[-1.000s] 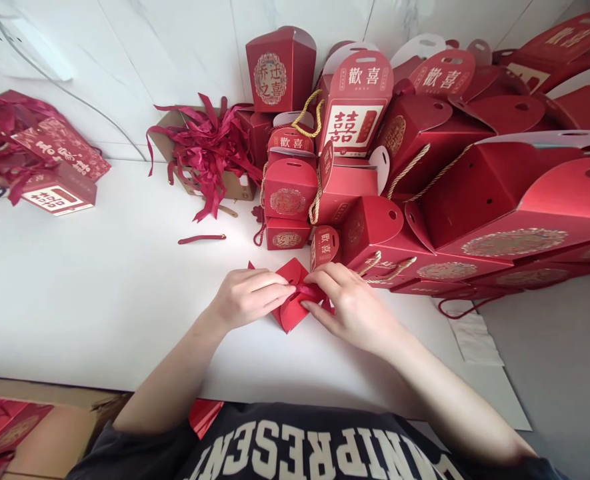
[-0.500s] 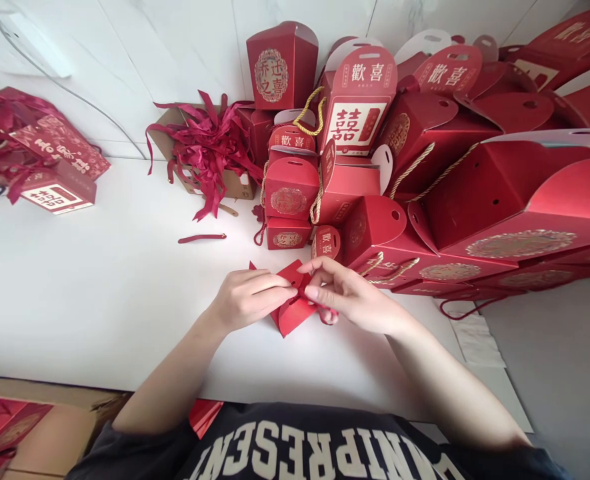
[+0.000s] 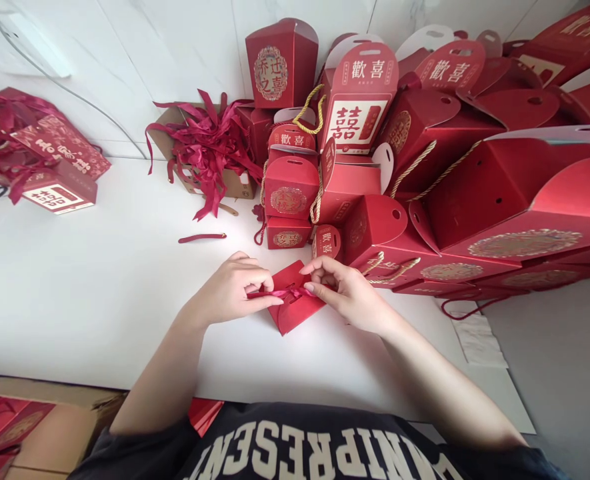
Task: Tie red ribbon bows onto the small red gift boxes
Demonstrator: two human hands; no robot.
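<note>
A small red gift box [image 3: 293, 313] with folded top flaps rests on the white table in front of me. Across its top runs a dark pink ribbon [image 3: 292, 292], crossed or knotted at the middle. My left hand [image 3: 235, 288] pinches one side of the ribbon at the box's left. On the other side, my right hand [image 3: 345, 290] pinches the ribbon between thumb and fingers. The ribbon is stretched between both hands. Parts of the box's left and right sides are hidden behind my fingers.
Many red gift boxes [image 3: 449, 247] are stacked at the right and back. A cardboard box [image 3: 239, 185] overflows with loose ribbons [image 3: 209, 150]. One ribbon strip [image 3: 202, 237] lies on the table [image 3: 99, 293]. More tied boxes [image 3: 59, 187] stand at far left, and an open carton [image 3: 99, 407] is lower left.
My left hand has drawn away to the left with a ribbon end, and my right hand has shifted slightly. The ribbon now shows pulled straight across the box.
</note>
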